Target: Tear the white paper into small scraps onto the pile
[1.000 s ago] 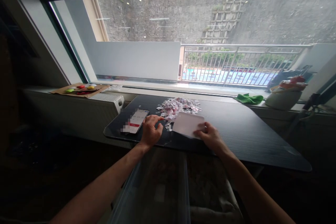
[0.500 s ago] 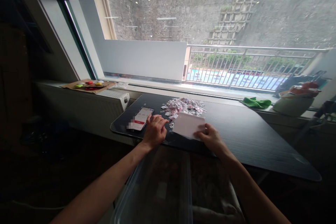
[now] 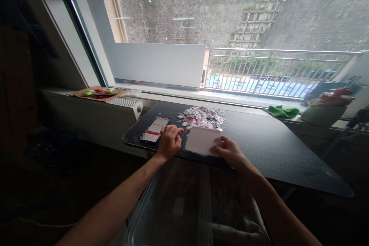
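My right hand [image 3: 227,148] grips the right edge of a white flat rectangular card [image 3: 202,139] with rounded corners, tilted over the near edge of the table. Just beyond it lies a loose pile of small white and pinkish paper scraps [image 3: 201,116]; the card hides the pile's near side. My left hand [image 3: 170,141] rests by the table edge, fingers loosely bent and the index finger pointing toward the pile, with nothing visible in it. Beside that hand, a phone [image 3: 158,126] lies face up, with a timer-like screen and a red button.
Below the near edge of the dark table [image 3: 268,150] stands a clear plastic bin [image 3: 170,215]. On the sill are a green cloth [image 3: 282,112], a light-coloured bag [image 3: 324,113] and a brown board [image 3: 83,93] with colourful items. A radiator [image 3: 115,119] stands at left.
The card in my right hand has shifted slightly left and toward me, away from the scrap pile. My left hand has moved only slightly.
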### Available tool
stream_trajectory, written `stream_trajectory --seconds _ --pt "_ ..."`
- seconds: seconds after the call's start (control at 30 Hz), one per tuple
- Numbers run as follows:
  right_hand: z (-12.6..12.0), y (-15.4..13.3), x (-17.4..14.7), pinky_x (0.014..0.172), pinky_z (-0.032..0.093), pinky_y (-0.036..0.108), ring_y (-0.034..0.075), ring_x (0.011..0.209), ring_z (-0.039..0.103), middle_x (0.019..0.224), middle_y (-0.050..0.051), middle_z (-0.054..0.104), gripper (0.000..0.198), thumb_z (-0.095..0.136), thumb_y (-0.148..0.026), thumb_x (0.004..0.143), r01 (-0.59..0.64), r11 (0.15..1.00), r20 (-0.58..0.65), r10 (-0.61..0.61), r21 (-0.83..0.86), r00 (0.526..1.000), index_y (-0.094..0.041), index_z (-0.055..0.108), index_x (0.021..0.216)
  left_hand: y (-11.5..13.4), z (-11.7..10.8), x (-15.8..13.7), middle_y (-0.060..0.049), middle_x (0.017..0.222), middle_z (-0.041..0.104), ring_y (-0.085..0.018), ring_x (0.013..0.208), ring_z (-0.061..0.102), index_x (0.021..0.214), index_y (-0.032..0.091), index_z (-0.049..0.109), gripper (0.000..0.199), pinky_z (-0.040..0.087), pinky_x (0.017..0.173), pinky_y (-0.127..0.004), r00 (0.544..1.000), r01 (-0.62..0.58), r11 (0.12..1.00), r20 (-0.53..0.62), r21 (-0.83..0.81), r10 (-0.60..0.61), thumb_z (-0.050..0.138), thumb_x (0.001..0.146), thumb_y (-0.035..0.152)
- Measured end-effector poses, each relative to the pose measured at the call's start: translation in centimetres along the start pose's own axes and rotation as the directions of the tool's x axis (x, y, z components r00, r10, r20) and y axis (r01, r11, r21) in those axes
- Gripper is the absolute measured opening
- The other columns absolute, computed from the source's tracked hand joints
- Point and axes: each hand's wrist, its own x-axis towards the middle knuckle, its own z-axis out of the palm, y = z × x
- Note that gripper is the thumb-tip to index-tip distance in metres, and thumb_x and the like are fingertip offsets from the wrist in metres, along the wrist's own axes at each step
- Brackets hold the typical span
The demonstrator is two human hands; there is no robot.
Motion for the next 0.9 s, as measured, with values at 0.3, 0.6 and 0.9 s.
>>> stream_trajectory --seconds 0.3,0.6,0.9 --pt "-0.7 0.9 0.1 0.059 0.051 0.028 0.018 0.066 0.064 0.074 0.003 0.069 0.028 0.067 -0.03 0.06 0.011 0.999 0.0 -0.011 -0.034 1.0 -0.02 0.061 0.086 -0.3 0.2 0.1 -0.003 0.085 0.066 -0.022 0.1 0.055 0.093 0.021 0.062 0.028 0.037 0.095 -0.04 0.998 0.04 0.997 -0.039 -0.061 -0.043 0.044 0.074 0.01" --pt "-0.2 -0.2 -1.1 0.061 0.05 0.028 0.018 0.067 0.063 0.075 0.002 0.069 0.033 0.068 -0.03 0.06 0.001 1.0 0.094 0.0 -0.001 0.996 -0.018 0.063 0.09 -0.1 0.0 0.2 -0.003 0.086 0.066 -0.022 0.1 0.054 0.093 0.021 0.062 0.028 0.037 0.096 -0.04 0.998 0.055 0.996 -0.029 -0.067 -0.057 0.044 0.074 0.011" --pt "0.7 -0.4 -0.7 0.063 0.053 0.03 0.02 0.069 0.065 0.075 0.003 0.07 0.027 0.067 -0.028 0.06 0.013 0.999 0.061 -0.011 -0.03 0.998 -0.02 0.063 0.086 0.0 -0.1 0.2 -0.003 0.085 0.066 -0.022 0.1 0.055 0.093 0.021 0.063 0.029 0.037 0.098 -0.04 0.998 0.063 0.996 -0.026 -0.058 -0.064 0.044 0.074 0.011"
